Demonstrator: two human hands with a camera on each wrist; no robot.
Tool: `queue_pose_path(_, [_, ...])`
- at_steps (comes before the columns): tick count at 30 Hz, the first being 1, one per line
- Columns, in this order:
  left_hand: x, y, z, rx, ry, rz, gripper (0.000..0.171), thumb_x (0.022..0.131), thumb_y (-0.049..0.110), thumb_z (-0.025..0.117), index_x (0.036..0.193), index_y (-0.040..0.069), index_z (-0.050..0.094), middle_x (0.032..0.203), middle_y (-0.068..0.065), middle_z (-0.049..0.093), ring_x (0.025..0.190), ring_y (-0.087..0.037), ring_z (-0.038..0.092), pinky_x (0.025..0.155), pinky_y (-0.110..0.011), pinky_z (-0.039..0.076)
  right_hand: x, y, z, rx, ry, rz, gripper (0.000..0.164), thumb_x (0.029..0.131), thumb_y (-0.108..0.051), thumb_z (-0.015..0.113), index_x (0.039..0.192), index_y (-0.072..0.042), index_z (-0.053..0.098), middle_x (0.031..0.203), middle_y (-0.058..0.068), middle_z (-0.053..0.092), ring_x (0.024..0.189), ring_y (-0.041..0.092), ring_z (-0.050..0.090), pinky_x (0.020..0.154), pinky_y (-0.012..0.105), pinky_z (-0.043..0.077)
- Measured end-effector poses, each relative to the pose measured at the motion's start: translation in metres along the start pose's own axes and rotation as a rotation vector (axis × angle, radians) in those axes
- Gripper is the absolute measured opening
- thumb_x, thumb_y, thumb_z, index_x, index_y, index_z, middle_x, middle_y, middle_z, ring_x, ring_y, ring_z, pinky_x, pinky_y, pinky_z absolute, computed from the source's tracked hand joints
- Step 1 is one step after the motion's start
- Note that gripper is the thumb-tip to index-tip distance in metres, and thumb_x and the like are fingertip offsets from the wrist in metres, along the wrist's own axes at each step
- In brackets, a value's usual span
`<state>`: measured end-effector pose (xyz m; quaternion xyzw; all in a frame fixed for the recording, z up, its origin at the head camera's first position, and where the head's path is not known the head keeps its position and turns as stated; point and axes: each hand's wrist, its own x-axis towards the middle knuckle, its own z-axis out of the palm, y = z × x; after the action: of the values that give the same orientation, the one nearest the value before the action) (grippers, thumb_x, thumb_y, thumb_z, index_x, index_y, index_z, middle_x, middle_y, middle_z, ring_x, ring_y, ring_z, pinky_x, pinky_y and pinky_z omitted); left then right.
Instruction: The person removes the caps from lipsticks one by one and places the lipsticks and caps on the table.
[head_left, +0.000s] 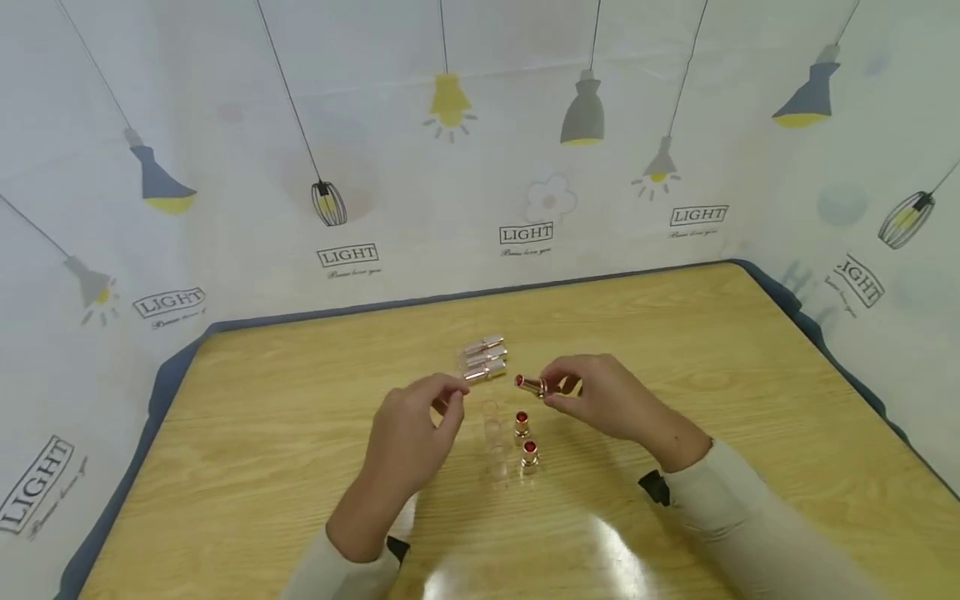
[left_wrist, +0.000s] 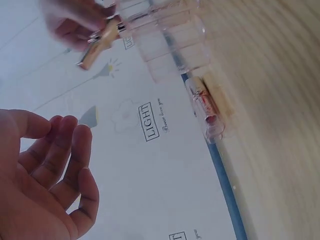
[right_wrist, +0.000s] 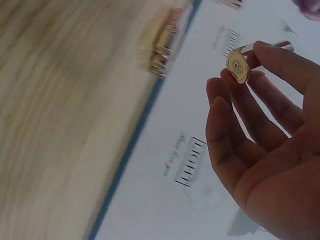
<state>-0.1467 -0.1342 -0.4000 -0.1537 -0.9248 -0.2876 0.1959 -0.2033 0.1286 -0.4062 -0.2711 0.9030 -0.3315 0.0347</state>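
My right hand [head_left: 603, 396] pinches a lipstick [head_left: 531, 385] between thumb and fingers, its red end pointing left. In the right wrist view the round gold base of this lipstick [right_wrist: 237, 66] faces the camera. My left hand [head_left: 411, 425] holds nothing; its fingers are loosely bent, as the left wrist view shows [left_wrist: 50, 170]. Between the hands lies a clear plastic holder [head_left: 494, 446] with round slots. Two more red-topped lipsticks, one farther back [head_left: 521, 425] and one nearer [head_left: 530, 458], stand upright along its right side.
Behind the hands, three pinkish metallic tubes [head_left: 486, 371] lie side by side, with clear plastic at their left ends. Everything rests on a wood-grain table [head_left: 300, 417]. A white backdrop [head_left: 420, 192] printed with lamps stands along the table's back and sides.
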Motion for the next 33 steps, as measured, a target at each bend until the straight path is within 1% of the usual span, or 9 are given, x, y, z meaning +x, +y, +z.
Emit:
queue_pose_path(3, [0.0, -0.001, -0.007, -0.007, 0.017, -0.009, 0.012, 0.096, 0.016, 0.063, 0.099, 0.02, 0.074, 0.079, 0.01, 0.07, 0.065, -0.003, 0.056, 0.066, -0.027, 0.044, 0.01, 0.01, 0.006, 0.027, -0.058, 0.017, 0.015, 0.091, -0.016, 0.074, 0.106, -0.015, 0.071, 0.098, -0.004, 0.072, 0.088, 0.012, 0.067, 0.073, 0.026, 0.054])
queue_pose_path(7, [0.001, 0.002, -0.01, -0.015, 0.013, -0.019, 0.011, 0.096, 0.016, 0.064, 0.098, 0.02, 0.074, 0.079, 0.011, 0.069, 0.067, -0.003, 0.056, 0.065, -0.026, 0.044, 0.018, 0.023, 0.016, 0.081, -0.104, 0.057, 0.014, 0.089, -0.013, 0.076, 0.102, -0.015, 0.071, 0.098, -0.001, 0.072, 0.085, 0.013, 0.067, 0.073, 0.027, 0.055])
queue_pose_path(11, [0.001, 0.003, -0.011, -0.024, 0.009, -0.027, 0.011, 0.096, 0.016, 0.063, 0.098, 0.02, 0.074, 0.079, 0.011, 0.069, 0.067, -0.003, 0.057, 0.063, -0.024, 0.045, 0.025, 0.027, 0.023, 0.116, -0.135, 0.096, 0.013, 0.088, -0.013, 0.077, 0.099, -0.015, 0.07, 0.098, -0.001, 0.073, 0.088, 0.013, 0.067, 0.075, 0.029, 0.055])
queue_pose_path(14, [0.001, 0.005, -0.012, -0.03, 0.006, -0.033, 0.011, 0.096, 0.017, 0.063, 0.098, 0.02, 0.074, 0.079, 0.011, 0.069, 0.069, -0.003, 0.058, 0.062, -0.024, 0.046, 0.029, 0.028, 0.026, 0.154, -0.157, 0.098, 0.013, 0.087, -0.01, 0.077, 0.097, -0.013, 0.068, 0.097, 0.0, 0.072, 0.093, 0.015, 0.067, 0.08, 0.031, 0.056])
queue_pose_path(16, [0.001, 0.007, -0.012, -0.035, 0.0, -0.04, 0.011, 0.097, 0.017, 0.063, 0.099, 0.02, 0.074, 0.079, 0.011, 0.069, 0.07, -0.003, 0.058, 0.062, -0.023, 0.046, 0.03, 0.028, 0.028, 0.172, -0.173, 0.098, 0.014, 0.087, -0.01, 0.077, 0.097, -0.012, 0.068, 0.097, 0.002, 0.071, 0.093, 0.016, 0.066, 0.081, 0.031, 0.056])
queue_pose_path(18, [0.0, 0.008, -0.013, -0.036, -0.007, -0.048, 0.011, 0.097, 0.017, 0.063, 0.099, 0.02, 0.074, 0.08, 0.011, 0.069, 0.071, -0.003, 0.059, 0.062, -0.022, 0.047, 0.031, 0.028, 0.029, 0.17, -0.188, 0.094, 0.015, 0.087, -0.011, 0.077, 0.098, -0.011, 0.067, 0.096, 0.004, 0.069, 0.09, 0.016, 0.064, 0.078, 0.03, 0.055])
queue_pose_path(21, [-0.001, 0.007, -0.012, -0.034, -0.015, -0.056, 0.011, 0.097, 0.017, 0.063, 0.1, 0.02, 0.074, 0.08, 0.011, 0.069, 0.071, -0.002, 0.059, 0.06, -0.021, 0.048, 0.032, 0.03, 0.032, 0.148, -0.203, 0.117, 0.016, 0.087, -0.014, 0.078, 0.099, -0.014, 0.067, 0.091, 0.002, 0.065, 0.082, 0.014, 0.06, 0.072, 0.03, 0.051])
queue_pose_path(24, [0.0, 0.006, -0.011, -0.031, -0.019, -0.056, 0.011, 0.097, 0.018, 0.063, 0.1, 0.02, 0.073, 0.08, 0.011, 0.068, 0.07, -0.002, 0.059, 0.06, -0.021, 0.049, 0.033, 0.031, 0.034, 0.147, -0.215, 0.138, 0.017, 0.087, -0.015, 0.078, 0.099, -0.014, 0.067, 0.087, 0.001, 0.064, 0.078, 0.014, 0.059, 0.07, 0.03, 0.05])
queue_pose_path(33, [0.0, 0.005, -0.01, -0.024, -0.041, -0.073, 0.011, 0.097, 0.02, 0.062, 0.101, 0.022, 0.073, 0.078, 0.012, 0.067, 0.066, -0.002, 0.057, 0.057, -0.021, 0.047, 0.036, 0.031, 0.04, 0.132, -0.249, 0.11, 0.016, 0.088, -0.008, 0.075, 0.1, -0.012, 0.065, 0.085, 0.001, 0.066, 0.078, 0.011, 0.061, 0.072, 0.029, 0.052])
